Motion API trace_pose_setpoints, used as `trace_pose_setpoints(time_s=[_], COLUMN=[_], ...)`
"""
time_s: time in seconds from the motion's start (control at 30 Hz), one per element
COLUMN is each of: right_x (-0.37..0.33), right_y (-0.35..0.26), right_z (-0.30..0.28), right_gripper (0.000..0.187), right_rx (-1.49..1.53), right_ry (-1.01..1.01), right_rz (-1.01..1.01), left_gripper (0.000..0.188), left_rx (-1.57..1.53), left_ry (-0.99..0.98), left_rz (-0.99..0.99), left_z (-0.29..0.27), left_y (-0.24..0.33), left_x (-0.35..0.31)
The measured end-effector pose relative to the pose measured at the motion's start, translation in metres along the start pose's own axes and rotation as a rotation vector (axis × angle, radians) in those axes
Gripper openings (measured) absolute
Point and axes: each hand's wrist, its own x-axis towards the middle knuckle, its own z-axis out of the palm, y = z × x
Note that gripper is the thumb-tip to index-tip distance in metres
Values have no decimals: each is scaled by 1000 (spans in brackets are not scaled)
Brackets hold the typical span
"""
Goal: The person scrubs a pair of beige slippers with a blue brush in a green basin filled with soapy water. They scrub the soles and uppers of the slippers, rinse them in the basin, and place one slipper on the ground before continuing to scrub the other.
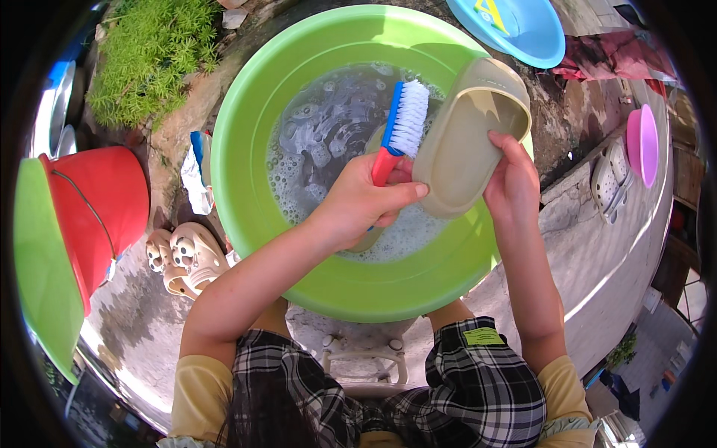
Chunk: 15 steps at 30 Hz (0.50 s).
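Observation:
Over a large green basin (pixel 246 82) of soapy grey water, my left hand (pixel 360 196) is closed round the red handle of a scrub brush (pixel 407 119) with a blue back and white bristles. The bristles point right, toward an olive-beige slide slipper (pixel 455 160). My left thumb touches the slipper's near edge. At its wide strap, my right hand (pixel 514 175) grips the slipper, which is tilted above the water. Part of a second slipper (pixel 366 243) shows in the water below my left hand, mostly hidden by it.
A red bucket (pixel 112 205) and a green tub (pixel 45 254) stand at the left, near beige clogs (pixel 196 250). A blue basin (pixel 523 33) lies at the far right. Pale clogs (pixel 611 179) and a pink basin (pixel 644 145) are at the right. A leafy plant (pixel 149 56) grows far left.

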Motion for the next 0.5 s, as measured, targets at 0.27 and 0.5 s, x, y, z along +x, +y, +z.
trace_pose_setpoints(time_s=[0.27, 0.5], right_x=[8, 10], right_y=[0, -1], right_z=[-6, -7], right_gripper=[31, 29], right_rx=[47, 75], right_ry=[-6, -8], right_rz=[48, 76], left_gripper=[34, 35], left_rx=[-103, -114], left_ry=[-34, -41], left_rz=[48, 44], left_z=[-2, -2], left_y=[6, 9], left_x=[-5, -8])
